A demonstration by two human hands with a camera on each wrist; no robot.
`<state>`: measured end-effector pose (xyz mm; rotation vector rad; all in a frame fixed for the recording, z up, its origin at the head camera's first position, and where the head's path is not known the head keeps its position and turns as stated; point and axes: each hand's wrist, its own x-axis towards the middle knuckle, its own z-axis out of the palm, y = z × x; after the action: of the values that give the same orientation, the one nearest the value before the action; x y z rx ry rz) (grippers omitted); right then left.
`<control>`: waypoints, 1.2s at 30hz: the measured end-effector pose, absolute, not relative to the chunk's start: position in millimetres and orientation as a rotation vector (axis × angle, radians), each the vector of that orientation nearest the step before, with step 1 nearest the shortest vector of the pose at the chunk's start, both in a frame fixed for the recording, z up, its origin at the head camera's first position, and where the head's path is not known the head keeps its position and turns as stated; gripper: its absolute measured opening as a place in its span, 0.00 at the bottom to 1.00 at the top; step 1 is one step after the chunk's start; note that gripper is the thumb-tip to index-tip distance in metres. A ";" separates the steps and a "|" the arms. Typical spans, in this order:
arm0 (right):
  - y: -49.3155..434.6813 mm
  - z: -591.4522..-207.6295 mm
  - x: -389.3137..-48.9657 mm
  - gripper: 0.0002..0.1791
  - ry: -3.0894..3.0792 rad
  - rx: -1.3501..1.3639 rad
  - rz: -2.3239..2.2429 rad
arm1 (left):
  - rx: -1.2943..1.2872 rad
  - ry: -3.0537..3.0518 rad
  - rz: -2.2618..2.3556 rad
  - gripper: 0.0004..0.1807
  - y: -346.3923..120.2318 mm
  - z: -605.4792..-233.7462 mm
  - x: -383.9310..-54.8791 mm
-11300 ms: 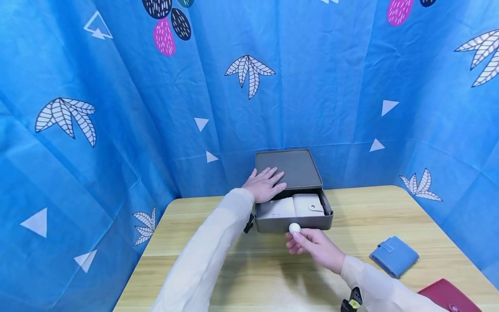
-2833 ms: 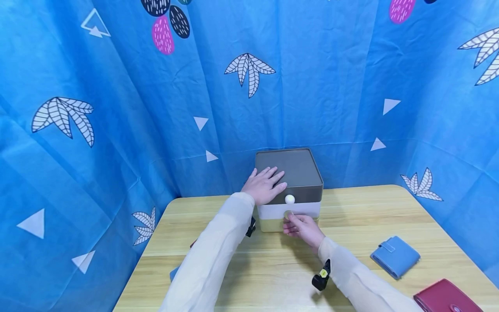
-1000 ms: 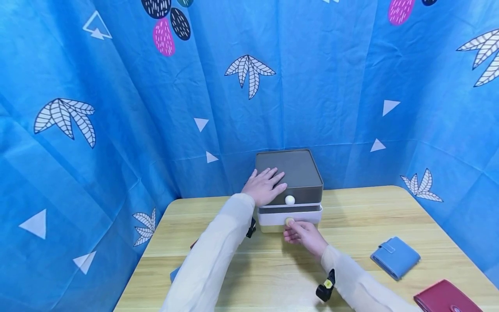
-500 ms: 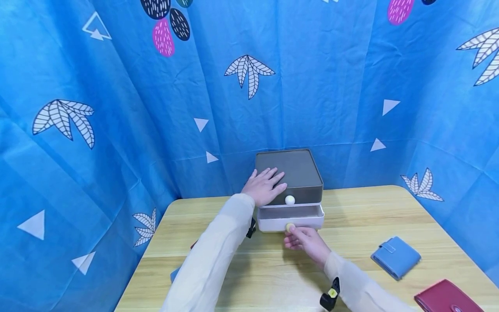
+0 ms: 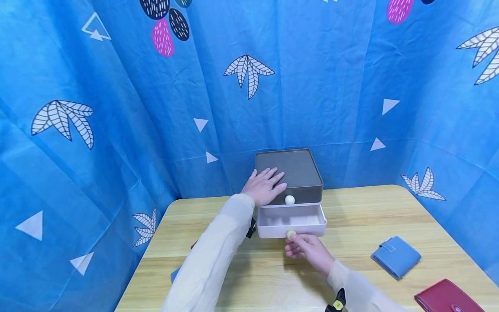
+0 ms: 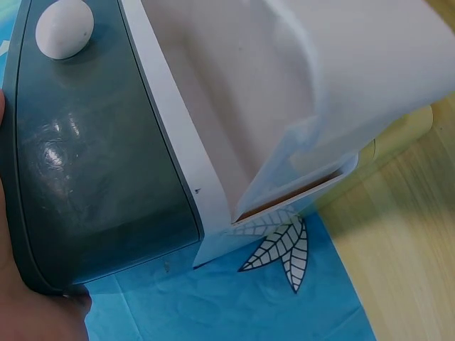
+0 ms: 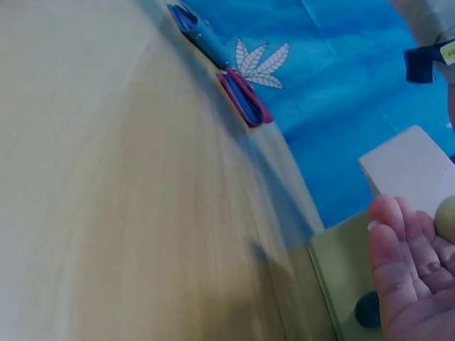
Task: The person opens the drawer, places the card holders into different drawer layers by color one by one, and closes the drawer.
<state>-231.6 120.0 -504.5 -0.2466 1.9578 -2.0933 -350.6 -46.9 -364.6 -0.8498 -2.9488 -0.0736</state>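
Head view: right grip (image 5: 309, 252) pinches the yellowish knob (image 5: 290, 234).

In the head view, 1 blue item (image 5: 175, 274) and 1 red item (image 5: 193, 245) are mostly hidden by the left sleeve (image 5: 208, 260), and the red wallet (image 5: 448, 297) is cut off by the bottom edge. The left hand (image 6: 34, 305) is cropped in the left wrist view; the right hand (image 7: 416, 277) and pale yellow knob (image 7: 447, 219) are cut by the right wrist view's right edge.
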 end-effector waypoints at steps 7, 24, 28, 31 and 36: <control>121.2 -505.3 -221.5 0.26 1.926 -0.263 -2.093 | -0.827 -2.962 -0.066 0.35 -46.0 -366.3 -351.5; 124.1 -507.0 -194.7 0.26 1.853 -0.313 -2.095 | -0.819 -2.968 -0.062 0.36 -45.4 -367.7 -351.6; 125.1 -507.0 -189.3 0.25 1.856 -0.326 -2.090 | -0.823 -2.967 -0.055 0.36 -45.3 -367.4 -351.0; 126.1 -506.4 -185.6 0.23 1.857 -0.331 -2.088 | -0.827 -2.964 -0.054 0.36 -45.5 -367.4 -350.7; 127.2 -506.1 -181.2 0.23 1.845 -0.334 -2.087 | -0.828 -2.959 -0.053 0.36 -45.7 -367.8 -351.0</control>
<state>-181.2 127.2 -506.1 -0.3343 1.8446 -2.0871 -351.0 -45.7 -367.8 -0.8276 -2.9594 -0.0531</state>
